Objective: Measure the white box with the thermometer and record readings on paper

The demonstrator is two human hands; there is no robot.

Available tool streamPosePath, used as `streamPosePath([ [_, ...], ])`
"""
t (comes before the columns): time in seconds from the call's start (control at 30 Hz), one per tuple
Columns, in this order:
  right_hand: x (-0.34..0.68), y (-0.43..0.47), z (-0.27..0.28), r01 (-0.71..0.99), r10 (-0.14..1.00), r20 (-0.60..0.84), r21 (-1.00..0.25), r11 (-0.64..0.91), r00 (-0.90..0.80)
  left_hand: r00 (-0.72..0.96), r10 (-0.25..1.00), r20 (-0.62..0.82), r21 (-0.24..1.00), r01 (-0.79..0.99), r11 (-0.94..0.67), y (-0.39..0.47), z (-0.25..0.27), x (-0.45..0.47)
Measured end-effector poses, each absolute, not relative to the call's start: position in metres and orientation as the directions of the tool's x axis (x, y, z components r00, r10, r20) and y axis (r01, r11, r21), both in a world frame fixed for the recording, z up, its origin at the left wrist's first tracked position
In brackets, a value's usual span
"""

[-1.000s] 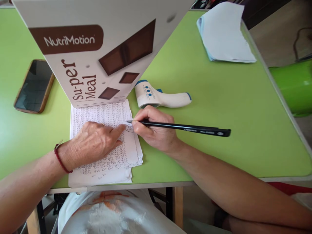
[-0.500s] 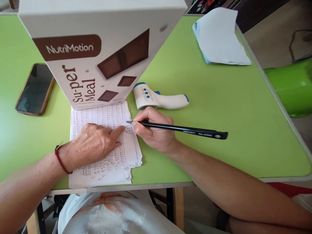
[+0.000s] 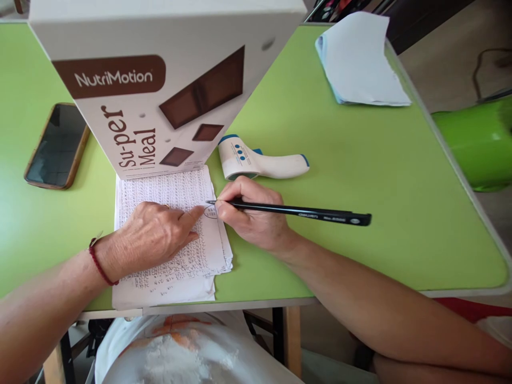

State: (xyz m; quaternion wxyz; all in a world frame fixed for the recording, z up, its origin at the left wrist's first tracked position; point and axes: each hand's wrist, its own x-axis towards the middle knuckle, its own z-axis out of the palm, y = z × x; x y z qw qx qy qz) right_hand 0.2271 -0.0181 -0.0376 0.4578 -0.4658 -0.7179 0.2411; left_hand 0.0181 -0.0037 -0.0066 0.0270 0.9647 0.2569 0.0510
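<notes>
A stack of handwritten paper sheets (image 3: pixel 192 184) lies at the table's near edge, covered in dense rows of small writing. On top of it rests my left hand (image 3: pixel 154 237), its index finger stretched toward a small oval drawn round some marks near the sheet's right edge; it holds nothing. My right hand (image 3: pixel 254 213) grips a black pen (image 3: pixel 312 213) close to its tip. The tip is at the right part of the sheet, just above my left index fingertip; whether it touches the paper I cannot tell.
A tall white NutriMotion box (image 3: pixel 160 40) stands at the stack's far edge. Beside it lies a white and blue infrared thermometer (image 3: pixel 264 162). A phone (image 3: pixel 58 144) is at left, folded papers (image 3: pixel 364 64) at the far right. A green container (image 3: pixel 476 146) is beyond the table's right edge.
The pen has shifted very slightly, its tip a little lower and its back end a touch left. My left hand keeps its place on the paper.
</notes>
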Motion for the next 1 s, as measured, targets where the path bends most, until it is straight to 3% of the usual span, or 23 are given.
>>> streamPosePath([
  [0.73,0.23,-0.0171,-0.0376,0.487,0.89,0.445,-0.758,0.434,-0.101,0.862,0.501,0.074,0.072,0.496,-0.865,-0.0036,-0.0065,0.0173],
  [1.0,0.2305,-0.0177,-0.0367,0.526,0.916,0.384,-0.759,0.384,-0.114,0.86,0.507,0.061,0.08,0.502,-0.861,-0.0039,-0.006,0.0178],
])
